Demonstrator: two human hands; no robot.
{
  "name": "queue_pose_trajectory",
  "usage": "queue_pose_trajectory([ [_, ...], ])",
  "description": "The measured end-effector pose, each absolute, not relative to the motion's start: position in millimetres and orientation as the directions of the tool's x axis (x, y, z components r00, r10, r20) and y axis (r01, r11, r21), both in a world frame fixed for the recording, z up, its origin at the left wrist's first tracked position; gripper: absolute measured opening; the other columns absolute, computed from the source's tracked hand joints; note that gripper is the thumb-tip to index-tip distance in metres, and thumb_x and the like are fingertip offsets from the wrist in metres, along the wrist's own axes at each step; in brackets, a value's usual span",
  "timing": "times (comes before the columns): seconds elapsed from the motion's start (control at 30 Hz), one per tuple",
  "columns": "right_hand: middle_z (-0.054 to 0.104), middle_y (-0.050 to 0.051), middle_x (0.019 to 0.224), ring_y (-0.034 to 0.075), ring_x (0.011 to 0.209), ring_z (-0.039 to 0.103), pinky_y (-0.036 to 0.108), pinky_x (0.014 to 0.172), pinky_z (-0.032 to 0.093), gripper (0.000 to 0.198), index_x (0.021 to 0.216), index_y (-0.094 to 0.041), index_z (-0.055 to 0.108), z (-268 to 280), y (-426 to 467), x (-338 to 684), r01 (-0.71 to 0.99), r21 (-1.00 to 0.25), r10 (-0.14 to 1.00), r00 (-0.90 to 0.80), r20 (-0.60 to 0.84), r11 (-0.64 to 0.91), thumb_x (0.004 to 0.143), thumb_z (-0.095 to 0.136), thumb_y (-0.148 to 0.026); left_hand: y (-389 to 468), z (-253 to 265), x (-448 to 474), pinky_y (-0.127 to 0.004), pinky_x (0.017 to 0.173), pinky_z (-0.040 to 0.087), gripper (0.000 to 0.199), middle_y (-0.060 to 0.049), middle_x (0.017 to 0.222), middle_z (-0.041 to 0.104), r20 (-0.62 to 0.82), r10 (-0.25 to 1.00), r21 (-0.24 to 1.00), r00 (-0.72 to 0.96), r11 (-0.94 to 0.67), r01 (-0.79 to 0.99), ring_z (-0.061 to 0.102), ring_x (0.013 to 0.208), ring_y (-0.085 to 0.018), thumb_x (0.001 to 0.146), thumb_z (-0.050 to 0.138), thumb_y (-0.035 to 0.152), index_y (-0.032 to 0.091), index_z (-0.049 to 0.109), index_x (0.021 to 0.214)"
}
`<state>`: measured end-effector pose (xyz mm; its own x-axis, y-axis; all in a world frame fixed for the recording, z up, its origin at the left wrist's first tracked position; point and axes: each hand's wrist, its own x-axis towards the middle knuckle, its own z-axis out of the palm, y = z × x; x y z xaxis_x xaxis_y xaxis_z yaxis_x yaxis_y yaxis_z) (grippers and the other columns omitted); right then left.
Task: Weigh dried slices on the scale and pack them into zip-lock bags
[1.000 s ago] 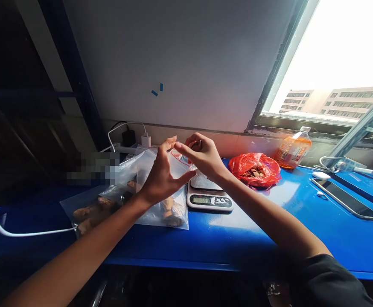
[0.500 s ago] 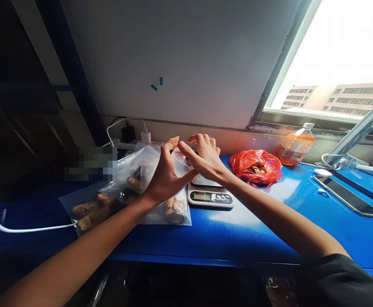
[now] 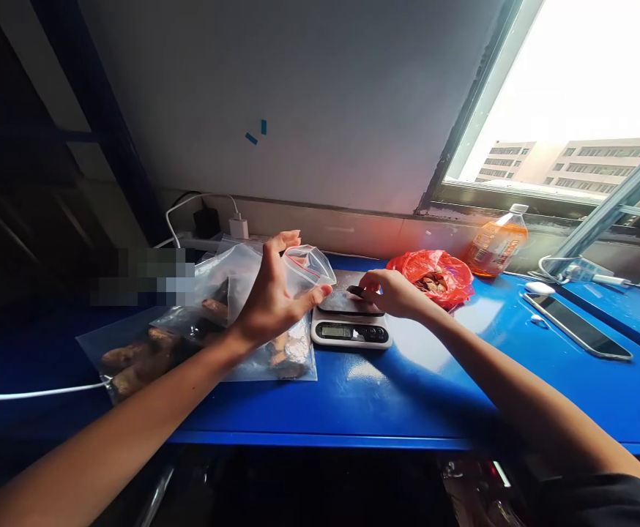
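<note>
My left hand (image 3: 273, 293) has its thumb and fingers spread around the mouth of a clear zip-lock bag (image 3: 312, 265), holding it open. The bag has a red line along its seal. My right hand (image 3: 391, 291) pinches a small dark, flat piece (image 3: 356, 291) over the plate of a white kitchen scale (image 3: 351, 344). Whether that piece touches the plate I cannot tell. The scale's display is lit, but its digits are too small to read. Larger clear bags of brown, knobbly pieces (image 3: 158, 351) lie under and beside my left forearm.
Behind my right hand sits a red plastic bag (image 3: 433, 274), open over brown dried pieces. An orange drink bottle (image 3: 499, 241) stands by the window. A phone (image 3: 578, 326) and white earbuds with their case (image 3: 540, 288) lie on the blue table (image 3: 353, 410). A charger (image 3: 237, 227) stands at the wall.
My right hand has left the bag's mouth and moved right and down over the scale, where it now pinches a dark piece. My left hand stays at the bag. The view has shifted slightly.
</note>
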<state>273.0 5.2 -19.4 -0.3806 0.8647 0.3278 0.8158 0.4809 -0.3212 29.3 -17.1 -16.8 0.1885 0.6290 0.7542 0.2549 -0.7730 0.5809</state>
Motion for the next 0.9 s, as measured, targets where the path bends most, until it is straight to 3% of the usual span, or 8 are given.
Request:
queue_pose_trajectory([
  [0.13,0.067,0.002,0.076,0.015,0.069,0.061,0.029,0.064,0.048,0.008,0.079,-0.020,0.064,8,-5,252,0.611,-0.513,0.769,-0.270,0.580,0.602,0.079,0.062,-0.027,-18,-20,28,-0.049,0.089,0.054,0.076,-0.014,0.135,0.040,0.714,0.660,0.591,0.233,-0.747,0.306,0.056,0.114,-0.029,0.072,0.076,0.041,0.026,0.030,0.131],
  [0.27,0.063,0.004,0.087,0.014,0.078,0.060,0.028,0.069,0.049,0.010,0.088,-0.021,0.065,29,-26,219,0.491,-0.493,0.646,-0.207,0.735,0.719,0.081,0.057,-0.021,-17,-20,26,-0.050,0.098,0.048,0.079,-0.014,0.135,0.041,0.756,0.611,0.520,0.234,-0.778,0.353,0.049,0.124,-0.031,0.070,0.076,0.047,0.026,0.030,0.131],
  [0.37,0.058,0.005,0.088,0.013,0.073,0.055,0.027,0.067,0.046,0.017,0.088,-0.020,0.066,24,-41,198,0.518,-0.445,0.620,-0.230,0.750,0.730,0.081,0.052,-0.014,-19,-17,25,-0.051,0.102,0.044,0.079,-0.014,0.135,0.043,0.789,0.582,0.467,0.196,-0.776,0.424,0.050,0.123,-0.031,0.072,0.075,0.050,0.026,0.029,0.132],
  [0.5,0.054,0.000,0.067,0.011,0.059,0.047,0.024,0.056,0.038,0.013,0.082,-0.019,0.064,8,-54,188,0.426,-0.518,0.660,-0.327,0.676,0.742,0.087,0.055,-0.027,-24,-14,25,-0.051,0.098,0.046,0.072,-0.014,0.132,0.046,0.826,0.530,0.377,0.191,-0.772,0.511,0.057,0.114,-0.029,0.076,0.070,0.052,0.025,0.031,0.131],
  [0.63,0.052,0.000,0.063,0.011,0.057,0.046,0.024,0.054,0.036,0.023,0.067,-0.018,0.056,3,-51,194,0.442,-0.573,0.697,-0.193,0.690,0.690,0.087,0.057,-0.031,-27,-14,26,-0.055,0.104,0.038,0.083,-0.014,0.134,0.045,0.834,0.484,0.277,0.264,-0.782,0.559,0.047,0.126,-0.034,0.069,0.074,0.059,0.026,0.032,0.132],
  [0.7,0.054,0.000,0.065,0.011,0.059,0.049,0.024,0.054,0.038,0.023,0.068,-0.019,0.054,4,-47,199,0.409,-0.606,0.701,-0.129,0.702,0.682,0.087,0.057,-0.032,-26,-11,23,-0.056,0.105,0.036,0.087,-0.015,0.138,0.043,0.789,0.552,0.355,0.271,-0.768,0.533,0.043,0.130,-0.036,0.068,0.071,0.066,0.026,0.031,0.134],
  [0.77,0.056,0.001,0.068,0.012,0.062,0.052,0.025,0.056,0.041,0.020,0.071,-0.020,0.055,6,-44,205,0.360,-0.622,0.688,-0.084,0.721,0.695,0.086,0.058,-0.033,-23,-6,18,-0.053,0.100,0.042,0.081,-0.016,0.139,0.042,0.715,0.669,0.529,0.204,-0.708,0.468,0.047,0.126,-0.034,0.075,0.061,0.069,0.023,0.032,0.135],
  [0.9,0.059,0.000,0.070,0.013,0.064,0.055,0.027,0.060,0.046,0.020,0.073,-0.021,0.055,7,-46,215,0.288,-0.671,0.685,0.063,0.725,0.683,0.083,0.063,-0.036,-19,6,10,-0.037,0.079,0.052,0.053,-0.011,0.111,0.062,0.416,0.891,0.864,0.182,-0.450,0.225,0.062,0.093,-0.022,0.086,0.052,0.060,0.018,0.050,0.119],
])
